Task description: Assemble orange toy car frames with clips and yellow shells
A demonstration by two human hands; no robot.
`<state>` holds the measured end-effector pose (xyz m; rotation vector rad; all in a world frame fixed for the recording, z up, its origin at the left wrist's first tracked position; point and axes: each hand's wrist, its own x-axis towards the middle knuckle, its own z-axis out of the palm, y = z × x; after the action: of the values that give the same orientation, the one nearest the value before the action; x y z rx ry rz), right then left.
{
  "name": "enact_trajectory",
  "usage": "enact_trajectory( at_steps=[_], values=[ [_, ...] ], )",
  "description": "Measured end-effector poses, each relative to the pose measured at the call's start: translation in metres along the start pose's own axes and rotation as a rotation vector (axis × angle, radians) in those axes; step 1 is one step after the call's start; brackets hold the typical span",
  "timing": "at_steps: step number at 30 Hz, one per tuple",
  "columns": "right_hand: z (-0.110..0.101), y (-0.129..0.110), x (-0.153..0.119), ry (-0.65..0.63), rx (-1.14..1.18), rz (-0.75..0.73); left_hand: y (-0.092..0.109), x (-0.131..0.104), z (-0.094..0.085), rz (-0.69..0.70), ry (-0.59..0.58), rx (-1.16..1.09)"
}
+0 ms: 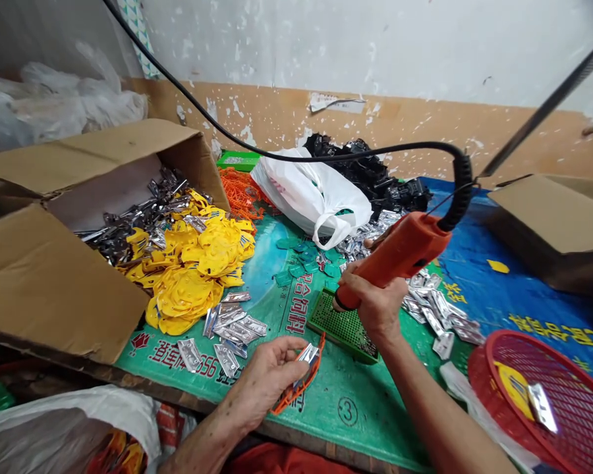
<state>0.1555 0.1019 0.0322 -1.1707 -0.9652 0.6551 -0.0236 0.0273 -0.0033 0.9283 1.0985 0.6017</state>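
My right hand is wrapped round an orange electric screwdriver, its lower end over the green perforated screw tray. A coiled black cable leads up from the tool's top end. My left hand, near the table's front edge, pinches a curved orange plastic part with a shiny metal plate against it. Small screws appear at the tray's right end. Left of the tray lie loose metal plates and a heap of yellow plastic pieces.
A cardboard box spills metal parts on the left. Behind are a white plastic bag, orange pieces and black parts. A red basket stands front right, another box back right. The black cable arches over the table.
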Motion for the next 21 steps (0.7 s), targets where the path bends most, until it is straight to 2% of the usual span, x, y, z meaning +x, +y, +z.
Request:
enact_trajectory(
  at_steps=[7,12,21],
  values=[
    [0.0006,0.0048,-0.0001,-0.029,-0.012,-0.005,0.0039,-0.0016,0.0008,0.061,0.057,0.013],
    [0.0014,0.0059,-0.0004,-0.031,-0.001,-0.011,0.0034,-0.0002,-0.0001,0.079,0.053,0.01],
    [0.0025,0.0014,-0.0025,-0.037,-0.012,-0.039,0.0057,-0.0019,0.0026,0.007,0.066,-0.021]
  ],
)
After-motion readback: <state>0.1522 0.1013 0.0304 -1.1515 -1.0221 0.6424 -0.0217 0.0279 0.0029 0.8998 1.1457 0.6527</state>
